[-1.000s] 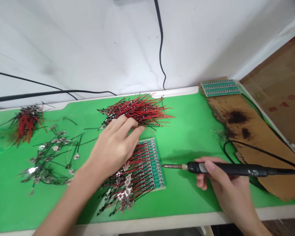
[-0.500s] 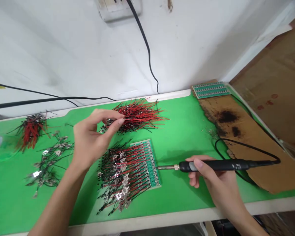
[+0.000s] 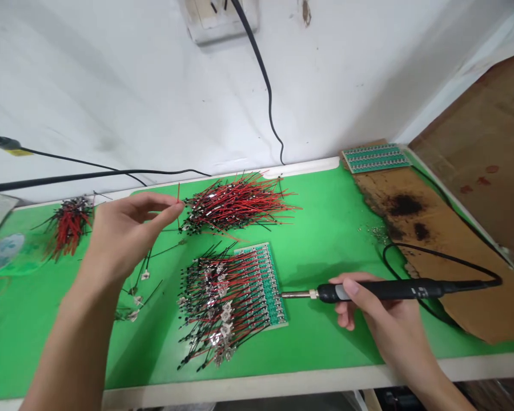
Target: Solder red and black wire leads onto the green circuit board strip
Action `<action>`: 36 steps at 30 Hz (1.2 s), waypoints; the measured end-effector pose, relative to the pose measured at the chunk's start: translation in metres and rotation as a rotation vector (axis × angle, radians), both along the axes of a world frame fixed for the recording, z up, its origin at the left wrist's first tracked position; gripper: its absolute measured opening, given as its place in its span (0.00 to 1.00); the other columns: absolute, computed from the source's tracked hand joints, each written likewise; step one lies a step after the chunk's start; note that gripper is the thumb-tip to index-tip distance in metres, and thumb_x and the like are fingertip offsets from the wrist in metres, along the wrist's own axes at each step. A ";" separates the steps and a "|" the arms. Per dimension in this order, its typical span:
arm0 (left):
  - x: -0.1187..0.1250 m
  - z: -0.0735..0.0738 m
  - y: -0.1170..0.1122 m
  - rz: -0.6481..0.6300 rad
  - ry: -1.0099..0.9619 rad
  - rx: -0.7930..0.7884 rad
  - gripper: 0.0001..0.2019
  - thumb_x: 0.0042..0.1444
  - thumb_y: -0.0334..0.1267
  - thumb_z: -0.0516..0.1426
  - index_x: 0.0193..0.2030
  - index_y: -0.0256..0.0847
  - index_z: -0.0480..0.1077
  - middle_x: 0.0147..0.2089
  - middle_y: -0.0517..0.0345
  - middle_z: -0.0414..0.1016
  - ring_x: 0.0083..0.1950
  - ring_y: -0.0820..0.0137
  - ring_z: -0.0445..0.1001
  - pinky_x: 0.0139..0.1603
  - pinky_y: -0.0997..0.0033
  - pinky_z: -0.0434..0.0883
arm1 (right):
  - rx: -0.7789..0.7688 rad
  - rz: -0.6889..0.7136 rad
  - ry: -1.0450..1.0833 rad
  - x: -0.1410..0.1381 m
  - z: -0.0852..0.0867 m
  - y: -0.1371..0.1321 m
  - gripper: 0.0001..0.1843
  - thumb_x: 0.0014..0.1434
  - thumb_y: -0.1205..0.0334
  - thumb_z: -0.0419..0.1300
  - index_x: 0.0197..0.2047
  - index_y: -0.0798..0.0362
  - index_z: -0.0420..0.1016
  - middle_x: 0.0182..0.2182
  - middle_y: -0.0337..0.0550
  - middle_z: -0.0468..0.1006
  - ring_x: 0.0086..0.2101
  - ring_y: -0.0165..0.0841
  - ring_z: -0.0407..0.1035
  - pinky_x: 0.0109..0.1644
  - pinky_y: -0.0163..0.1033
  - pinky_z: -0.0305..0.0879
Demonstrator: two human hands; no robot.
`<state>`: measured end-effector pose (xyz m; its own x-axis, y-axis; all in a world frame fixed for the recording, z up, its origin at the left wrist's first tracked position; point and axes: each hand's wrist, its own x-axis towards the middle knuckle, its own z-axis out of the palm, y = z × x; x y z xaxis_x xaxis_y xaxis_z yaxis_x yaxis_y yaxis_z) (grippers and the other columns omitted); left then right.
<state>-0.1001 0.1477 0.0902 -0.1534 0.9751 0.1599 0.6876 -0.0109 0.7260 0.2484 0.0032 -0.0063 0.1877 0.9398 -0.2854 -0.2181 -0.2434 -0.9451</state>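
Left hand [image 3: 126, 234] reaches in from the lower left, thumb and forefinger pinched together on a thin red wire [image 3: 179, 194], the other fingers loosely extended. Just right of those fingertips lies a large pile of red and black wires [image 3: 235, 202] on a green work mat [image 3: 308, 342], which covers the counter [image 3: 240, 391]. Right hand [image 3: 372, 302], at the lower right, is closed around a black soldering iron [image 3: 381, 291] like a pen. The iron's metal tip points left, just beside a green circuit board [image 3: 268, 282] at the center of the frame, where rows of red and black wires fan out to the lower left. A smaller red bundle [image 3: 71, 225] sits at the far left. A scorched cardboard sheet [image 3: 411, 228] lies at the right, and a strip of green boards [image 3: 376, 158] rests at its upper end.
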 end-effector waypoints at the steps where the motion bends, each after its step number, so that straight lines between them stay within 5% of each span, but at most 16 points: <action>1: -0.003 0.003 -0.003 0.018 0.034 0.002 0.22 0.50 0.58 0.72 0.40 0.42 0.84 0.38 0.55 0.87 0.39 0.63 0.83 0.43 0.56 0.77 | 0.001 0.000 -0.004 0.000 0.000 0.000 0.22 0.61 0.40 0.78 0.37 0.53 0.91 0.19 0.44 0.81 0.18 0.33 0.76 0.21 0.34 0.75; 9: -0.013 0.002 -0.026 -0.005 0.179 0.075 0.19 0.56 0.60 0.69 0.40 0.47 0.86 0.40 0.55 0.88 0.37 0.62 0.83 0.40 0.59 0.76 | -0.027 -0.031 0.001 0.004 -0.005 -0.005 0.20 0.61 0.41 0.78 0.39 0.52 0.92 0.21 0.43 0.82 0.19 0.33 0.76 0.22 0.33 0.75; 14: 0.011 -0.011 -0.058 -0.236 0.154 0.208 0.04 0.65 0.47 0.68 0.45 0.58 0.86 0.41 0.67 0.87 0.39 0.70 0.81 0.42 0.65 0.76 | -0.035 -0.091 -0.029 0.001 -0.004 -0.006 0.21 0.62 0.41 0.77 0.40 0.52 0.90 0.22 0.42 0.83 0.21 0.34 0.76 0.25 0.36 0.77; 16: 0.025 -0.018 -0.075 -0.402 0.230 0.269 0.11 0.70 0.36 0.63 0.51 0.60 0.84 0.46 0.67 0.86 0.43 0.70 0.80 0.44 0.64 0.75 | -0.038 -0.096 -0.036 0.001 -0.003 -0.007 0.21 0.63 0.40 0.76 0.41 0.52 0.90 0.23 0.42 0.83 0.22 0.34 0.77 0.27 0.37 0.78; 21: 0.052 -0.041 -0.111 -0.609 0.391 0.398 0.21 0.69 0.20 0.58 0.62 0.43 0.78 0.51 0.53 0.82 0.52 0.64 0.75 0.54 0.58 0.71 | -0.053 -0.067 -0.039 -0.002 0.004 -0.006 0.22 0.60 0.39 0.78 0.39 0.52 0.91 0.21 0.43 0.82 0.20 0.36 0.77 0.23 0.39 0.77; 24: 0.059 -0.049 -0.117 -0.607 0.383 0.373 0.20 0.68 0.17 0.59 0.61 0.37 0.78 0.50 0.50 0.79 0.52 0.64 0.73 0.55 0.58 0.68 | -0.103 -0.155 -0.031 -0.002 0.005 -0.006 0.21 0.60 0.40 0.79 0.39 0.50 0.91 0.22 0.41 0.83 0.21 0.35 0.77 0.25 0.37 0.77; 30: 0.062 -0.039 -0.119 -0.497 0.268 0.379 0.17 0.69 0.21 0.61 0.58 0.43 0.78 0.47 0.57 0.80 0.47 0.70 0.77 0.50 0.62 0.73 | -0.050 -0.067 -0.025 0.005 -0.002 -0.008 0.19 0.61 0.43 0.79 0.39 0.52 0.92 0.21 0.45 0.83 0.20 0.37 0.78 0.22 0.39 0.78; 36: 0.068 -0.039 -0.116 -0.215 -0.323 0.059 0.04 0.72 0.41 0.65 0.47 0.56 0.83 0.42 0.65 0.84 0.40 0.72 0.80 0.37 0.72 0.78 | -0.087 -0.117 -0.020 0.002 0.001 -0.007 0.19 0.59 0.42 0.80 0.38 0.51 0.92 0.21 0.43 0.82 0.20 0.35 0.77 0.22 0.36 0.77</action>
<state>-0.0326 0.0314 0.0510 0.0021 0.9811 0.1935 0.4009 -0.1781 0.8986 0.2505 -0.0036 -0.0051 0.3014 0.8831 -0.3595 -0.2309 -0.2982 -0.9261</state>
